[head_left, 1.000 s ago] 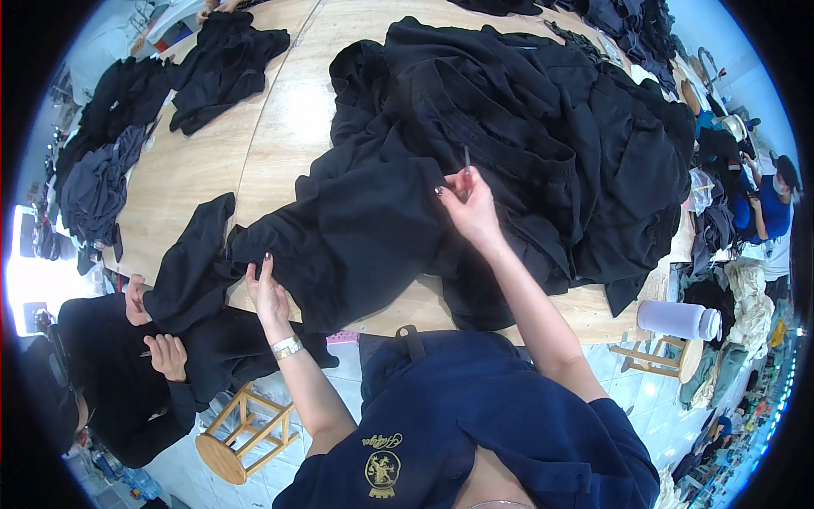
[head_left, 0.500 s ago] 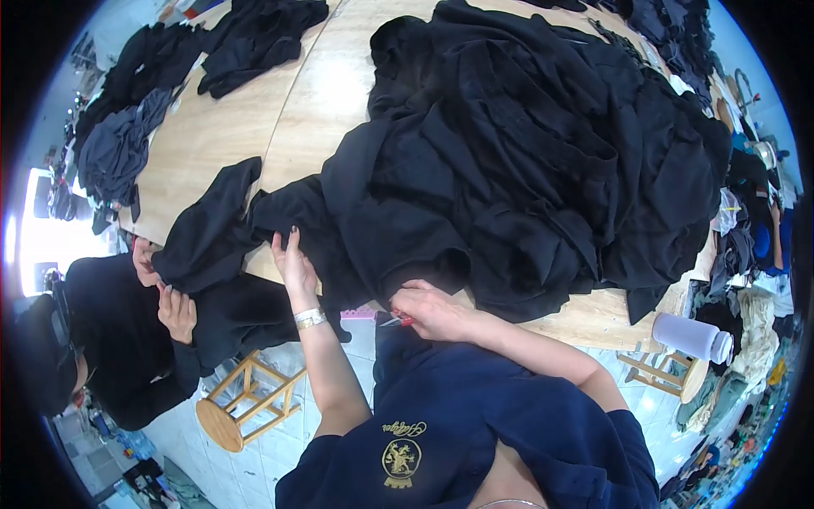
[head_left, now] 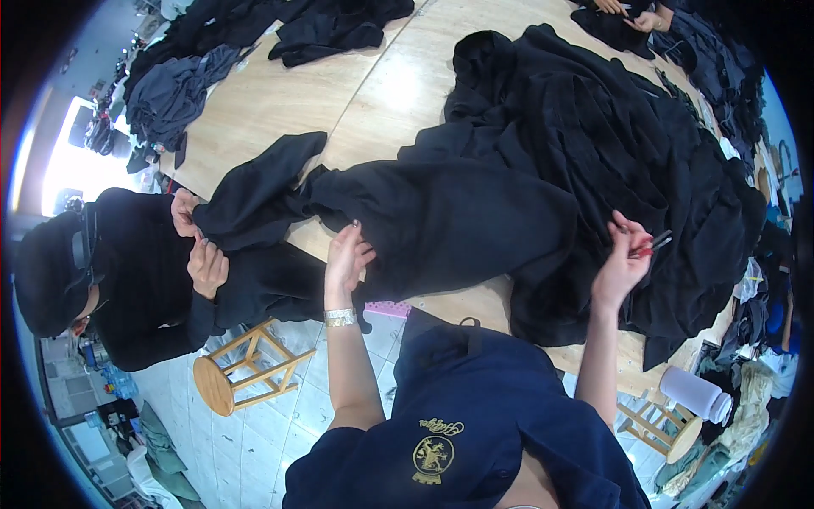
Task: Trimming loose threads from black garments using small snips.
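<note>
A length of black fabric [head_left: 475, 220] lies stretched across the table's near side, in front of me. At its left end my left hand [head_left: 346, 261] is closed, with its bent fingertips at the fabric's edge. My right hand [head_left: 623, 259] is held over the dark cloth to the right, fingers wrapped round small red-handled scissors [head_left: 662, 241]. Their metal tips point right. Beyond and to the right is a large heap of crumpled black garments [head_left: 585, 127].
At left, a co-worker in black [head_left: 140, 263] holds another black garment [head_left: 263, 191] with both hands. Another person's hands [head_left: 649, 19] work at the far right. A wooden stool [head_left: 216, 386] stands below left; a pale lilac bottle [head_left: 691, 392] is at the table's right corner.
My right hand has swung from near my body out to the right with the scissors. The black fabric now lies spread wide between my hands. The view has shifted.
</note>
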### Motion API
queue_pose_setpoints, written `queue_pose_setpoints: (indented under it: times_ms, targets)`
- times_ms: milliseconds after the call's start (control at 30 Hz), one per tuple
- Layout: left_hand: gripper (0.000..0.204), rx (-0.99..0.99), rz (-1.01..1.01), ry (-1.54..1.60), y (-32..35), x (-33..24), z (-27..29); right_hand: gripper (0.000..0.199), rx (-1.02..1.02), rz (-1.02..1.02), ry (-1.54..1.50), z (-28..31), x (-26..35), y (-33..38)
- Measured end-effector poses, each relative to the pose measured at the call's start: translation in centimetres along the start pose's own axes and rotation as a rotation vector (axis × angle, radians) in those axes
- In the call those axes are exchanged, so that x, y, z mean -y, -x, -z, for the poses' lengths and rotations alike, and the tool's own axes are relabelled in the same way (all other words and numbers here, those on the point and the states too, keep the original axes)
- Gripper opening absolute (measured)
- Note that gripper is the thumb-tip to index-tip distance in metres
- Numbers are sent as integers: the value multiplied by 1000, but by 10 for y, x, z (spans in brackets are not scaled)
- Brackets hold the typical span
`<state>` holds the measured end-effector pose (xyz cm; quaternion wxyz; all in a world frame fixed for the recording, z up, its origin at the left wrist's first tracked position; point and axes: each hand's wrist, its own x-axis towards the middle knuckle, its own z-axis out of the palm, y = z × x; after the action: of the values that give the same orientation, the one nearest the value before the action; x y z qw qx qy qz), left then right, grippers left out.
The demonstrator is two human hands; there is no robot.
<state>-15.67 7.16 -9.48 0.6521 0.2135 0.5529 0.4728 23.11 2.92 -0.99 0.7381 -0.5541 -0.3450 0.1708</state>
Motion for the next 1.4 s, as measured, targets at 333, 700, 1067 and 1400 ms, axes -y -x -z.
queue_pose_setpoints:
  times_ms: [333, 700, 1067, 1400]
  targets:
    - [69, 707, -2, 170, 51, 2, -105, 39, 658, -132, -34, -49, 18, 78]
    - [31, 27, -621, -970, 75, -63, -87, 29, 452, -360, -68, -42, -22, 55]
    - [47, 3, -640, -1318, 59, -19, -93, 34, 558, -189, 295, -75, -44, 70]
    - [31, 503, -70, -138, 41, -18, -96, 22, 504, -919, -509, -46, -23, 35]
